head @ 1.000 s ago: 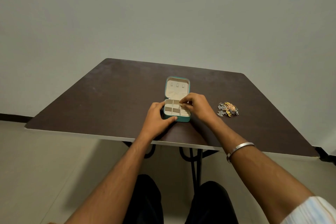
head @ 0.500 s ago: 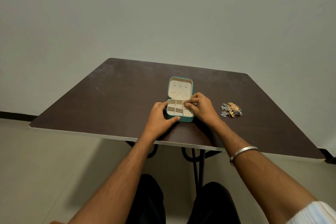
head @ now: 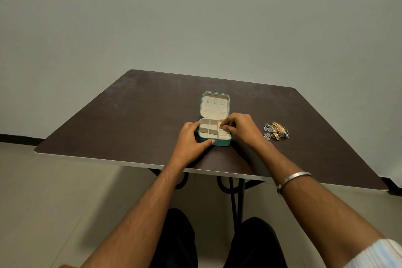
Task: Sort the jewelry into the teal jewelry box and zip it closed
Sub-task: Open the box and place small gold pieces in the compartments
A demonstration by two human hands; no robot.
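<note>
The teal jewelry box (head: 221, 142) lies open in the middle of the dark table (head: 113, 124), its cream lid (head: 214, 105) folded back and its tray split into small compartments. My left hand (head: 191, 139) holds the box's front left corner, thumb along the front wall. My right hand (head: 240, 128) reaches over the right side of the tray, and its thumb and fingers pinch a small gold piece (head: 222, 125) above the ribbed right compartment. A pile of silver and gold jewelry (head: 275, 130) sits on the table to the right of that hand.
The table's near edge (head: 130, 164) runs just below my wrists, with black metal legs (head: 236, 198) underneath. A plain wall rises behind the far edge. A metal bangle (head: 292, 179) circles my right wrist.
My right hand's fingertips have shifted slightly over the right side of the tray. My left hand keeps its hold on the box, and the jewelry pile has not moved.
</note>
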